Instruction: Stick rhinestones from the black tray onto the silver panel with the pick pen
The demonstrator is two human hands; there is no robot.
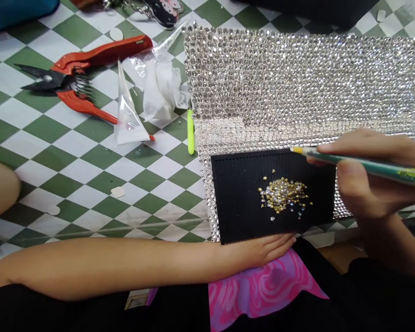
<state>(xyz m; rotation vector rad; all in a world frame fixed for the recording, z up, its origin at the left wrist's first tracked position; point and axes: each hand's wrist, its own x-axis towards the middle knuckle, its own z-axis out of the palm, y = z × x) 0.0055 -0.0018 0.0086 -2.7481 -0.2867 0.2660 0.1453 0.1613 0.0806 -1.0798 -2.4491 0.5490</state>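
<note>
With the right hand (370, 170) pinching a green pencil (396, 171) and the left hand (266, 249) lying straight-fingered, visibly holding nothing, beside the black tray (240, 198) of loose stones (281, 196), the rhinestone sheet (297, 78) beyond both looks mostly filled, a pale strip (224, 129) near the right hand seemingly left.

The slim green pencil-shaped pen (397, 173) bore yellow-green markings and a yellow tip. The rectangular black grooved tray (238, 198) was finely striped, its small faceted stones (281, 193) gold and clear. The broad silver rhinestone sheet (297, 78) glittered in tight dotted rows, crossed by a paler, creamy band. Green and white diamonds checkered the smooth tablecloth (90, 166). The spring-loaded metal cutters (69, 64) had red-orange handles and dark grey blades. The slender plastic-handled tool (190, 133) was neon yellow-green; the soft draped cloth (263, 290) swirled pink and purple.
</note>
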